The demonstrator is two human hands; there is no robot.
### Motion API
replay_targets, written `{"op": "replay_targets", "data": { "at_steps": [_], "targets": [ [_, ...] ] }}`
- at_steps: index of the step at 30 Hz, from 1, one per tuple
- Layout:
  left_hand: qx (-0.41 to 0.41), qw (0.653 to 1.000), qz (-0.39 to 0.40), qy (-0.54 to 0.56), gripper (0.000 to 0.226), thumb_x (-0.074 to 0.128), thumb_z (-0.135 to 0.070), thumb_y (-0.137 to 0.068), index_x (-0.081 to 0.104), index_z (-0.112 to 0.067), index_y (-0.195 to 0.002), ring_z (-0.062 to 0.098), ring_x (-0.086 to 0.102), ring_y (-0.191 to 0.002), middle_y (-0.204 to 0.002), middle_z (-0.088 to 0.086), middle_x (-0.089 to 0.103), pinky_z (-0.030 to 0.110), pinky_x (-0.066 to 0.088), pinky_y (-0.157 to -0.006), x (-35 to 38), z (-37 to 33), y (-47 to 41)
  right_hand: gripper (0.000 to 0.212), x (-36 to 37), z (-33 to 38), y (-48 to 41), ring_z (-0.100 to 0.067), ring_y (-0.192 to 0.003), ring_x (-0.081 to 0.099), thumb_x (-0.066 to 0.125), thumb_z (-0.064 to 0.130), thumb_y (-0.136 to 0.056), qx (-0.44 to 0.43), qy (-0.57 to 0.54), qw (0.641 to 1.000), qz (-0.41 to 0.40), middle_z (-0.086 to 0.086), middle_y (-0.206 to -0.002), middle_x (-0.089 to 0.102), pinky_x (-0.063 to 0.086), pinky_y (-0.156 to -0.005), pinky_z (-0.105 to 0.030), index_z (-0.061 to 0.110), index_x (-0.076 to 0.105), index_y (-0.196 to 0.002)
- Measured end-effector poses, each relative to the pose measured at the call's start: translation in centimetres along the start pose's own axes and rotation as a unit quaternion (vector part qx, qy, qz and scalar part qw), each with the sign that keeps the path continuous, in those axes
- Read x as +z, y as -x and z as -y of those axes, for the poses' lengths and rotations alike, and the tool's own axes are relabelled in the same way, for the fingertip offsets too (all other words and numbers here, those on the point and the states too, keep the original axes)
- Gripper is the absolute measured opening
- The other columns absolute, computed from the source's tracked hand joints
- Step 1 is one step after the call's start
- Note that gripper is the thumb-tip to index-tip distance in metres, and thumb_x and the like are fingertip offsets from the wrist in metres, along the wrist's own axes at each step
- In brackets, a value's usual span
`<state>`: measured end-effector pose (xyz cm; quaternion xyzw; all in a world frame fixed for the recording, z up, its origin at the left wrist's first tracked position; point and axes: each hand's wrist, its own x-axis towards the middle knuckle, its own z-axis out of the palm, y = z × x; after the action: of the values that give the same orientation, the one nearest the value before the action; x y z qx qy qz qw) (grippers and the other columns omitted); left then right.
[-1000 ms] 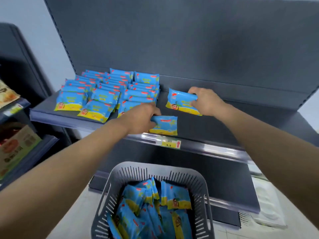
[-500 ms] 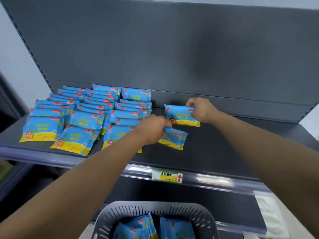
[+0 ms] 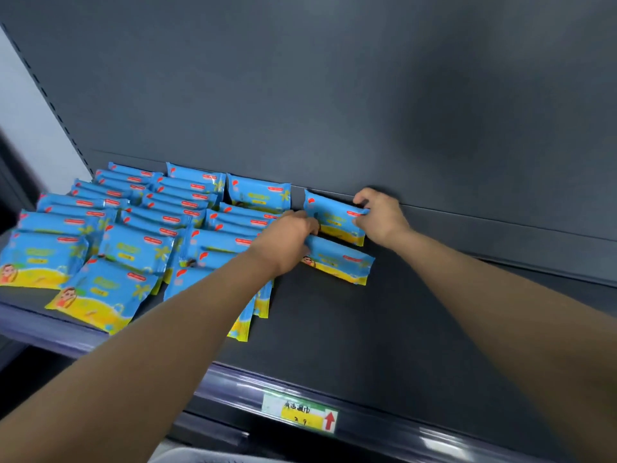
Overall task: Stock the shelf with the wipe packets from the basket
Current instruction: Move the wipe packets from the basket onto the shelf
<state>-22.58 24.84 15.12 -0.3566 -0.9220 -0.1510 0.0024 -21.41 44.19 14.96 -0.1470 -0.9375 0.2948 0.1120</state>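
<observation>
- While the right hand (image 3: 380, 217) pinches the right end of the rear packet (image 3: 334, 219) between curled fingers and thumb, the left hand (image 3: 287, 238) has its fingers curled round the left end of the front packet (image 3: 339, 262).
- Both held packets lie on the shelf, one just behind the other. The rear one is close to the back panel.
- Just to their left sit the stocked packets (image 3: 133, 235), blue with yellow bottoms. They overlap like tiles in three rows running front to back. There are well over a dozen, but the overlap hides the exact count.
- The shelf (image 3: 384, 335) is a dark matt deck with a glossy rail along its front lip.
- One price label (image 3: 300, 414), yellow and green with a red arrow, sits in that rail.
- Behind it all rises a plain dark grey back panel (image 3: 334, 95), and a pale wall (image 3: 20, 111) shows at the far left.
- Counted: two hands, two packets in hand, one label.
</observation>
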Motion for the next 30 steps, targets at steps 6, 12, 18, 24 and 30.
{"op": "replay_targets", "data": {
  "at_steps": [6, 12, 18, 24, 30],
  "targets": [
    [-0.01, 0.996, -0.016, -0.089, 0.035, 0.058, -0.015, -0.084, 0.054, -0.013, -0.118, 0.027, 0.042, -0.113, -0.115, 0.009, 0.056, 0.034, 0.034, -0.089, 0.2, 1.2, -3.4, 0.022, 0.0, -0.8, -1.0, -0.023, -0.096, 0.06, 0.051, 0.005, -0.089, 0.023, -0.082, 0.995, -0.055, -0.011, -0.111, 0.063, 0.048, -0.084, -0.028, 0.009, 0.062, -0.107],
    [-0.045, 0.986, -0.045, -0.151, 0.033, 0.056, -0.024, -0.086, 0.051, -0.011, -0.117, 0.029, 0.042, -0.113, -0.119, 0.01, 0.053, 0.036, 0.032, -0.09, 0.8, 1.2, -5.6, 0.023, -1.6, -0.8, 0.4, -0.021, -0.103, 0.06, 0.049, 0.008, -0.092, 0.001, -0.071, 0.994, -0.081, -0.009, -0.113, 0.064, 0.046, -0.089, -0.025, 0.008, 0.06, -0.111],
    [-0.045, 0.973, -0.115, -0.197, 0.045, 0.061, -0.03, -0.084, 0.044, -0.01, -0.121, 0.03, 0.042, -0.112, -0.12, 0.01, 0.047, 0.038, 0.03, -0.094, 1.5, 0.6, -4.9, 0.023, -2.0, 0.7, 3.5, -0.027, -0.107, 0.052, 0.053, 0.017, -0.09, -0.082, 0.049, 0.992, -0.08, -0.009, -0.113, 0.06, 0.043, -0.092, -0.038, 0.009, 0.061, -0.11],
    [0.013, 0.973, -0.188, -0.132, 0.038, 0.058, -0.026, -0.085, 0.05, -0.01, -0.118, 0.029, 0.044, -0.107, -0.114, 0.01, 0.05, 0.036, 0.026, -0.095, -0.8, -0.7, -0.8, 0.027, -2.9, 2.9, 7.8, -0.027, -0.111, 0.049, 0.054, 0.02, -0.091, -0.132, 0.109, 0.982, -0.084, -0.006, -0.119, 0.058, 0.038, -0.097, -0.04, 0.01, 0.06, -0.115],
    [0.069, 0.962, -0.246, -0.094, 0.038, 0.065, -0.018, -0.08, 0.056, -0.004, -0.114, 0.035, 0.05, -0.104, -0.112, 0.015, 0.055, 0.035, 0.027, -0.091, -4.6, -2.2, 7.5, 0.029, -3.4, 5.8, 13.5, -0.027, -0.115, 0.047, 0.056, 0.023, -0.09, -0.181, 0.162, 0.964, -0.11, -0.005, -0.123, 0.056, 0.034, -0.095, -0.037, 0.01, 0.058, -0.117]
  ]
}}
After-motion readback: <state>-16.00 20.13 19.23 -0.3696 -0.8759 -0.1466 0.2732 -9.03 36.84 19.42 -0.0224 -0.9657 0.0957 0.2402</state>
